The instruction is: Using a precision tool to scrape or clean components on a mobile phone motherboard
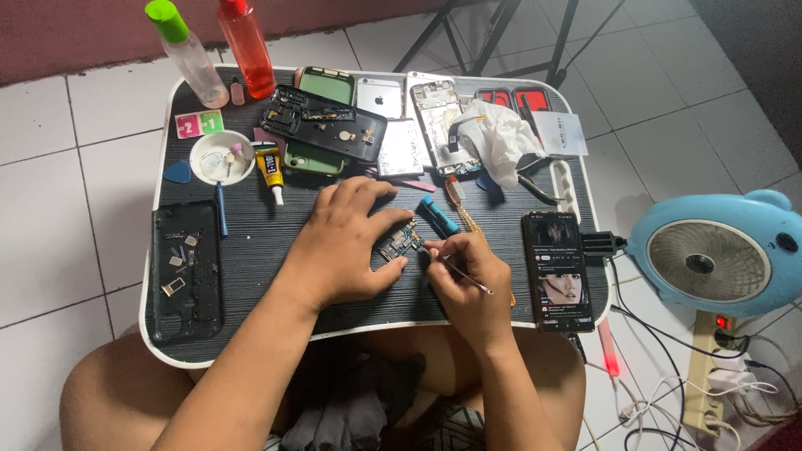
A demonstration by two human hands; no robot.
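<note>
A small phone circuit board lies on the dark ribbed lap table. My left hand rests over it, thumb and fingers pinning its edges. To its right, my right hand grips thin metal tweezers, whose tip touches the board's right edge. A blue cylindrical tool lies just behind the board.
Behind are disassembled phones, a phone frame, a white cloth, a glue tube, a small white dish and two bottles. A black back cover lies left. A lit phone and blue fan sit right.
</note>
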